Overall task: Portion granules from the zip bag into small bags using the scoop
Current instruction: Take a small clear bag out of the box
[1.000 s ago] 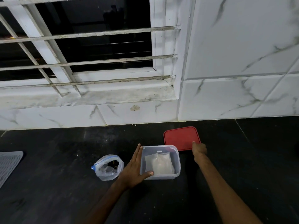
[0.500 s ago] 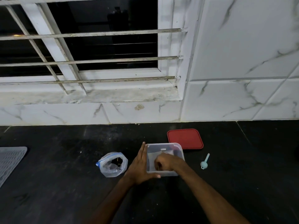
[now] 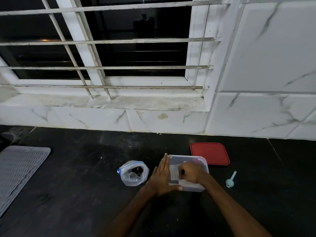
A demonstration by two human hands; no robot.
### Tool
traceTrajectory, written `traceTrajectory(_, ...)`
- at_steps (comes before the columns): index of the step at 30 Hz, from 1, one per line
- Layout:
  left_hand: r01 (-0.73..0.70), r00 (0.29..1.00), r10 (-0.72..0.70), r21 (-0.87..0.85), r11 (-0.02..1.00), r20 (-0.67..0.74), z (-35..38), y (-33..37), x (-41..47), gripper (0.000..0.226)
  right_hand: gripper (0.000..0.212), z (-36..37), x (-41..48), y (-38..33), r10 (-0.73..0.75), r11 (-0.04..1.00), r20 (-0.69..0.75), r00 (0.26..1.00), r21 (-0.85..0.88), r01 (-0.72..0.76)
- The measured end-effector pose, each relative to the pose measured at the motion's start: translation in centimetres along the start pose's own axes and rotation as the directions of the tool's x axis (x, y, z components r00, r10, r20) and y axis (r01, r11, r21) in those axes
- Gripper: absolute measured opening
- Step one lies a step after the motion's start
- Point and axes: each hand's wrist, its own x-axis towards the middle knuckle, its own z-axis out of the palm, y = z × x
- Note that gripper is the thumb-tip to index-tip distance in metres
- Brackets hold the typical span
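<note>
— Fingers of the left hand (image 3: 162, 177): how do they lie?
— Straight and together, flat against the left wall of the clear container (image 3: 193, 188), with the thumb stretched along its near wall.
— And the right hand (image 3: 189, 173)?
— It is inside the container, fingers curled down onto the pale small bags (image 3: 174, 173) lying there. Whether they pinch one cannot be told.
— Where is the scoop?
— The pale blue scoop (image 3: 230, 179) lies on the black counter (image 3: 68, 194) to the right of the container, apart from it and untouched. Its long axis runs near to far, leaning right, with the bowl toward the person and the handle pointing away at the tiled wall (image 3: 256, 113).
— The zip bag?
— The zip bag (image 3: 133, 173) stands just left of the container, beside the left hand. Its mouth is open upward, a blue zip strip shows at its left rim, and something dark is inside.
— Anything else in shot?
— A red lid (image 3: 209, 153) lies flat behind the container's far right corner. A grey ribbed mat (image 3: 18, 171) sits well to the container's left, and a barred window (image 3: 119, 48) with dark panes rises beyond it.
</note>
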Motion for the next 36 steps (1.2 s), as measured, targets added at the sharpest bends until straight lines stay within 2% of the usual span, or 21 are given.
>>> traceTrajectory(2,0.021,0.999,-0.024,-0.06,0.998,-0.034,-0.5,0.2,-0.1,0.116,0.014,-0.4,-0.7,1.1,-0.005,0.974,-0.141,0.99,0.222,0.036)
traceTrajectory(3,0.024,0.995,-0.036,-0.122,0.992,-0.097,-0.8,0.3,-0.2,0.105,0.013,-0.9,-1.1,1.1,0.024,0.933,-0.212,0.977,0.355,0.054)
traceTrajectory(6,0.022,0.915,-0.114,-0.235,0.972,-0.387,-2.1,1.4,-0.5,0.05,0.016,-2.2,-3.0,-0.2,0.117,0.758,-0.339,0.933,0.638,0.137)
traceTrajectory(7,0.042,0.895,-0.16,-0.279,0.959,-0.416,-2.6,1.9,-0.6,0.035,0.015,-2.4,-3.5,-0.9,0.117,0.713,-0.356,0.927,0.68,0.171)
traceTrajectory(9,0.066,0.911,-0.2,-0.353,0.933,-0.359,-3.4,3.1,-0.7,0.035,0.014,-2.5,-4.5,-2.2,0.093,0.663,-0.366,0.926,0.717,0.217)
traceTrajectory(12,0.035,0.939,-0.153,-0.356,0.934,-0.307,-4.0,3.9,-1.1,0.034,0.011,-2.4,-5.0,-4.0,0.046,0.672,-0.367,0.929,0.7,0.243)
traceTrajectory(19,0.017,0.936,-0.115,-0.282,0.959,-0.334,-5.0,3.1,-2.2,0.026,0.014,-2.6,-5.5,-5.9,0.007,0.699,-0.36,0.933,0.669,0.253)
traceTrajectory(21,0.046,0.941,-0.086,-0.128,0.991,-0.326,-5.9,2.9,-2.6,0.023,0.007,-2.7,-5.2,-5.5,0.049,0.784,-0.404,0.914,0.583,0.215)
traceTrajectory(23,0.071,0.943,-0.044,0.071,0.995,-0.33,-6.6,2.8,-2.8,0.021,0.009,-3.1,-4.5,-5.0,0.115,0.899,-0.518,0.848,0.418,0.134)
traceTrajectory(24,0.081,0.941,-0.04,0.112,0.99,-0.335,-6.9,2.9,-2.7,0.022,0.01,-3.4,-4.2,-5.2,0.13,0.928,-0.547,0.827,0.362,0.093)
traceTrajectory(26,0.089,0.942,-0.033,0.154,0.984,-0.333,-7.1,3.5,-2.4,0.024,0.009,-3.9,-3.9,-6.0,0.127,0.963,-0.538,0.833,0.269,0.027)
traceTrajectory(30,0.024,0.947,0.014,0.115,0.993,-0.32,-7.8,3.1,-2.2,0.026,0.012,-4.6,-3.9,-6.9,0.065,0.991,-0.473,0.879,0.137,0.0)
traceTrajectory(36,-0.099,0.929,0.11,0.051,0.994,-0.354,-8.3,1.4,-3.4,0.029,0.014,-5.5,-5.4,-7.2,-0.108,0.983,-0.46,0.881,0.082,0.164)
